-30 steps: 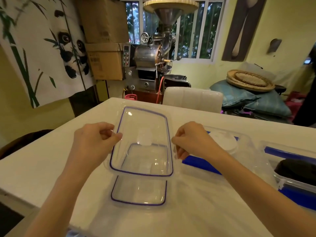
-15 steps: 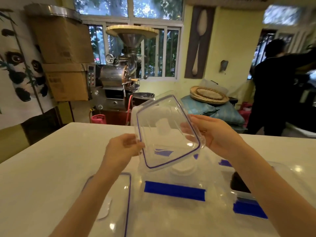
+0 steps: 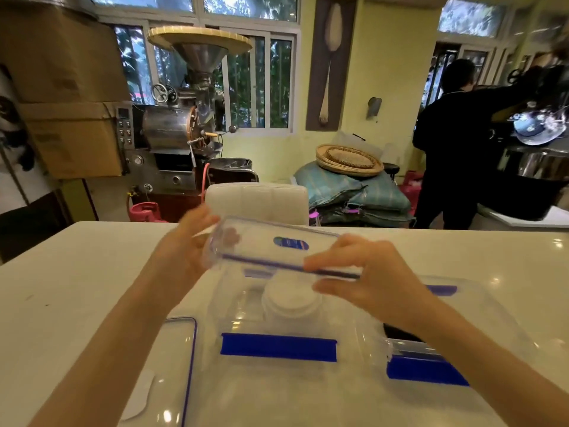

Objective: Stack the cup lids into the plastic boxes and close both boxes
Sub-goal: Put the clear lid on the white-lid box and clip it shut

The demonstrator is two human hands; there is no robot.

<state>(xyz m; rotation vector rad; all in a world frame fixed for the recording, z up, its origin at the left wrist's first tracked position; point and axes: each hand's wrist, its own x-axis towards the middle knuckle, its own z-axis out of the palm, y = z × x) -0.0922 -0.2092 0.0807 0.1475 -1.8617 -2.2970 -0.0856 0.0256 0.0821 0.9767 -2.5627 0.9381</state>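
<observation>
A clear box lid (image 3: 271, 245) with a purple seal is held nearly flat in the air by both hands. My left hand (image 3: 181, 241) grips its left end and my right hand (image 3: 360, 272) its right front edge. Below it stands a clear plastic box (image 3: 246, 315) with blue clasps (image 3: 278, 346), holding a stack of white cup lids (image 3: 291, 298). A second clear box (image 3: 498, 306) stands to the right with dark lids (image 3: 398, 332) inside, partly hidden by my right forearm. Another clear lid (image 3: 172, 365) lies on the white table (image 3: 77, 288) at front left.
A white chair back (image 3: 257, 200) stands at the table's far edge. Behind it are a metal coffee roaster (image 3: 181, 124), cardboard cartons (image 3: 67, 87) and sacks with woven trays (image 3: 349, 160). A person in black (image 3: 452, 143) stands at back right.
The lid held in both hands has tipped from steeply tilted to nearly flat and come down over the box with the white cup lids.
</observation>
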